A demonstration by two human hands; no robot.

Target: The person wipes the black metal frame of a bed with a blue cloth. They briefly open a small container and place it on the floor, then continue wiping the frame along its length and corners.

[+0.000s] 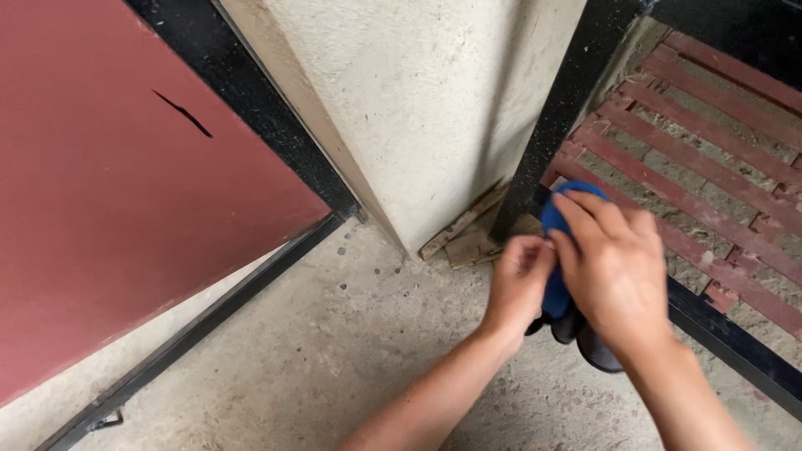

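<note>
Both hands, left [518,280] and right [614,267], clamped around blue shoe [558,219] against black frame edge [561,100], bare concrete floor [334,359] leftward

Two bare hands meet over a blue cloth-like object [555,250] above a rough concrete floor [334,359]. The right hand [614,267] lies curled over it, the left hand [518,280] pinching its edge. Behind stand a plastered pillar [418,108], a dark-framed red panel [125,184] and red slats [702,159].
</note>
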